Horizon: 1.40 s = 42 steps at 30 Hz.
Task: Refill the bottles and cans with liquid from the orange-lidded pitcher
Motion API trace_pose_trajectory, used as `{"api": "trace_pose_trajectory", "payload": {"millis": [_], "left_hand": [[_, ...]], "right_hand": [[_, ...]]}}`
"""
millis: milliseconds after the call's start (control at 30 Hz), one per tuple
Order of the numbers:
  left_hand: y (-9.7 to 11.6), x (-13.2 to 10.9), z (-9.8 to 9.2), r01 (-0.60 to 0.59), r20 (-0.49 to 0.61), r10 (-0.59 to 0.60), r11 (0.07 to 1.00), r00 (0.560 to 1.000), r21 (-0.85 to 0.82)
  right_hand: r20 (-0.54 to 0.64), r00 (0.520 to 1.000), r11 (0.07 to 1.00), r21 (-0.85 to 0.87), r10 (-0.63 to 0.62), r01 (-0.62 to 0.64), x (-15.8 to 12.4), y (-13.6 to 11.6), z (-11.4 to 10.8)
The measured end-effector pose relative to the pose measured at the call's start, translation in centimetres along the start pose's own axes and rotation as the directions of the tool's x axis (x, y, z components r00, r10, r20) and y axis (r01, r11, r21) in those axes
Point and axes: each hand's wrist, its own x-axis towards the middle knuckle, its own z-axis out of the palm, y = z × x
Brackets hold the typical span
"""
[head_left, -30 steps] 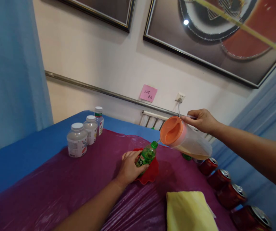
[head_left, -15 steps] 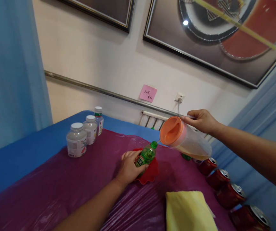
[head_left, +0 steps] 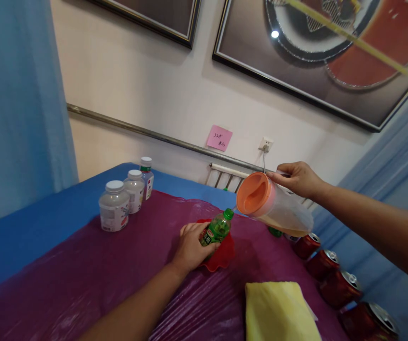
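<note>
A small clear bottle (head_left: 218,228) with a green label and green neck stands slightly tilted over a red scalloped dish (head_left: 225,258). My left hand (head_left: 194,246) is wrapped round its body. Up and to the right, my right hand (head_left: 298,179) grips the handle of a clear plastic pitcher (head_left: 285,208). The pitcher lies nearly on its side, its orange lid (head_left: 255,193) turned toward the bottle and its spout at the bottle's mouth. Pale yellowish liquid rests along the pitcher's lower side. Whether liquid is flowing is too small to tell.
Three white-capped clear bottles (head_left: 114,208) stand at the left on the purple plastic sheet (head_left: 136,274) and blue table cover (head_left: 29,246). A folded yellow cloth (head_left: 278,310) lies in front. Several red cans (head_left: 340,286) line the right edge. Behind are a wall and a metal rail (head_left: 161,138).
</note>
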Motion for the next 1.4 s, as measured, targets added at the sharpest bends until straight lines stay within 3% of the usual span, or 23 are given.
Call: {"api": "trace_pose_trajectory", "payload": {"millis": [400,600,767,933,1233,1400], "left_hand": [[-0.1,-0.1,0.0,0.003,-0.002,-0.003,1.000,1.000,-0.011],[0.0,-0.1,-0.1,-0.011,-0.003,0.011,1.000,1.000,-0.016],[-0.2,0.1,0.0,0.014,-0.015,-0.014,1.000,1.000,-0.007],[-0.5,0.4,0.3,0.031,-0.056,-0.034,0.998,0.998,-0.047],[-1.3,0.7,0.8,0.106,-0.065,-0.118,0.980,0.991,-0.168],[-0.8,0.7,0.6,0.097,-0.053,-0.112,0.968,0.992,-0.230]], "right_hand": [[-0.027,1.000,1.000,0.024,-0.013,0.014,-0.4,0.9,0.6],[-0.119,0.977,0.932,0.339,0.179,-0.129,-2.4,3.7,2.8],[-0.215,0.911,0.833,0.516,0.352,-0.200,-5.7,7.5,6.1],[-0.287,0.788,0.707,0.663,0.545,-0.247,-9.7,10.3,9.8],[-0.344,0.599,0.556,0.804,0.723,-0.210,-12.7,10.7,15.6],[-0.371,0.578,0.547,0.822,0.727,-0.160,-14.2,10.7,16.7]]}}
